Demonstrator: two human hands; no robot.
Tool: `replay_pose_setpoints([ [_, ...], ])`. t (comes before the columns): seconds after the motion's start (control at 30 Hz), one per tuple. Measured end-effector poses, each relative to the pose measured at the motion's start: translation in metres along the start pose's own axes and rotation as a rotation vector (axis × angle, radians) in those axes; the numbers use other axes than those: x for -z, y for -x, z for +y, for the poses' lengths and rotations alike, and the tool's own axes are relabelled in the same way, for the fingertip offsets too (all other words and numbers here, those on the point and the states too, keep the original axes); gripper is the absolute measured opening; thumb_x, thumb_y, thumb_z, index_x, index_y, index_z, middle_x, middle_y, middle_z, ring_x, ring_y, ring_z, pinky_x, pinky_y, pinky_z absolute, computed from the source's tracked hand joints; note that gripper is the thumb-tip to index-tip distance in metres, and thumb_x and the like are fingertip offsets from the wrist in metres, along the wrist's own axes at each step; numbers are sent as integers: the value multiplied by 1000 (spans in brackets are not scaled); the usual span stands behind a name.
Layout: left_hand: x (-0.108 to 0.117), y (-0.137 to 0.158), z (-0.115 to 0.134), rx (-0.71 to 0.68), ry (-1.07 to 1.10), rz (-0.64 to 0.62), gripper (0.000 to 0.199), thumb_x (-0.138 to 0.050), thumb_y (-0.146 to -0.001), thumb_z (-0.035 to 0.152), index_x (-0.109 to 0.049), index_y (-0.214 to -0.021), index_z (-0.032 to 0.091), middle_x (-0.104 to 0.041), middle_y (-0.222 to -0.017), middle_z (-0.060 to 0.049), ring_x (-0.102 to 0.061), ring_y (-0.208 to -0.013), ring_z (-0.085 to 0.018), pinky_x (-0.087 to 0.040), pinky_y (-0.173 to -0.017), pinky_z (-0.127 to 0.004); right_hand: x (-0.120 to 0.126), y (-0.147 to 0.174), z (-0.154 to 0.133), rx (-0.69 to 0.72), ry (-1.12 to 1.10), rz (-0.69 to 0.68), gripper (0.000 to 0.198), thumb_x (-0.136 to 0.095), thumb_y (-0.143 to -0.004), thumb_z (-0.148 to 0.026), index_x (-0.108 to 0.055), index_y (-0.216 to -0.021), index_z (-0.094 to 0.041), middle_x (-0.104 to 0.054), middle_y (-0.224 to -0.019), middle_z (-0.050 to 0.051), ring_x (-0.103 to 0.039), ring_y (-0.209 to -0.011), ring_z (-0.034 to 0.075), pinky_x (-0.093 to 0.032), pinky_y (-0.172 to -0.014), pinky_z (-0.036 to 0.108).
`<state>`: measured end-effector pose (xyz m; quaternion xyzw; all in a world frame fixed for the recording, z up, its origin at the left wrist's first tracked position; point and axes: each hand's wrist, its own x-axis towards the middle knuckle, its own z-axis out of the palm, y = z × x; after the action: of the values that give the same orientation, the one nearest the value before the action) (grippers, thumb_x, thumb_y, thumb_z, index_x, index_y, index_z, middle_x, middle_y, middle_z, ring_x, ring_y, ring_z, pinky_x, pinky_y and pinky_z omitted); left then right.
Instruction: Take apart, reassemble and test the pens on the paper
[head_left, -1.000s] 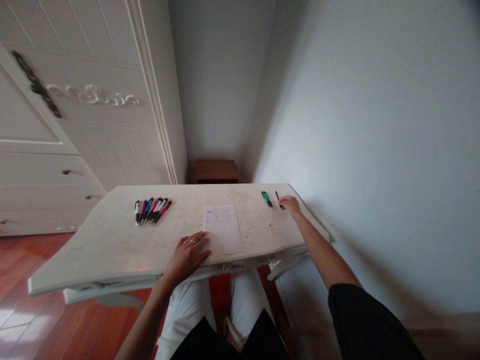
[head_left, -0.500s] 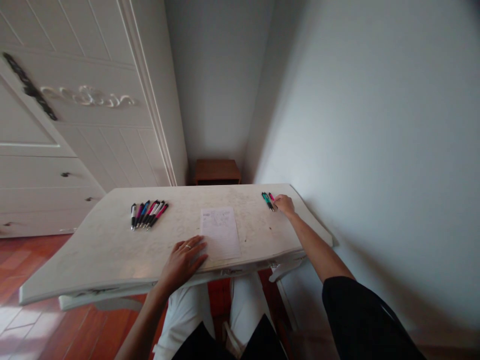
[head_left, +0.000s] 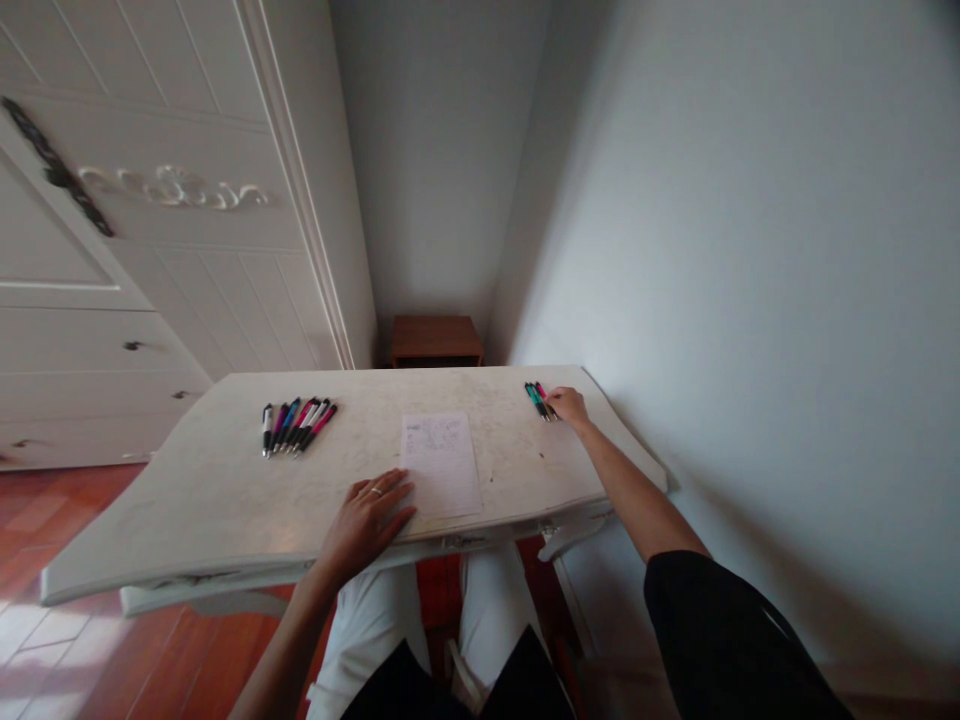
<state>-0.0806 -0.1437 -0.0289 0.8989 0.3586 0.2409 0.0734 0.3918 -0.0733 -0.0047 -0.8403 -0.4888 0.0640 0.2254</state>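
Note:
My left hand [head_left: 371, 512] lies flat on the desk, fingers stretched, with its fingertips at the left edge of a sheet of paper [head_left: 441, 480] that bears writing near its top. On the right side of the desk, my right hand [head_left: 568, 405] has its fingers closed at a pink pen [head_left: 540, 389]. The fingers cover part of this pen, whose dark tip end shows below them. Directly left of it, two teal pens [head_left: 534, 400] lie side by side, slanted the same way.
A row of several pens [head_left: 298, 427] in mixed colours lies on the left of the white desk [head_left: 210, 490]. A wall [head_left: 750, 250] borders the desk on the right, and a white cabinet [head_left: 187, 270] stands at the left. Behind is a low brown wooden box [head_left: 437, 337].
My right hand has shifted very slightly left, and the pink pen now lies closer to the teal pens, with its lower end showing. My left hand has stayed in place.

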Motion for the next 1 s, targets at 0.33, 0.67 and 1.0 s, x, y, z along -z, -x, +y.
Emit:
replay_pose_setpoints([
  [0.33,1,-1,1,22,-2,-31,40,-48,-92,48,-65,-120,24,-58,-134,-11,-54,-124,-27,-42,-100,-45,1,3,1,-12,-32,-13,23,-57,-77,-20,-78,-88,-19,-77,-87,3,-70,-82,15,-46,-71,18],
  [0.67,3,-1,3,38,34,-28,39,-50,-92,46,-64,-121,24,-57,-134,-12,-54,-124,-27,-42,-100,-46,9,14,-5,0,-25,58,25,-52,-79,-20,-77,-84,-19,-76,-89,7,-68,-85,20,-45,-72,22],
  [1.0,8,1,2,216,333,201,33,-52,-91,38,-65,-116,21,-59,-129,-12,-57,-117,-23,-47,-96,-39,-30,87,-44,375,-413,0,30,-52,-80,-39,-73,-85,-17,-75,-88,9,-68,-81,23,-50,-76,31],
])
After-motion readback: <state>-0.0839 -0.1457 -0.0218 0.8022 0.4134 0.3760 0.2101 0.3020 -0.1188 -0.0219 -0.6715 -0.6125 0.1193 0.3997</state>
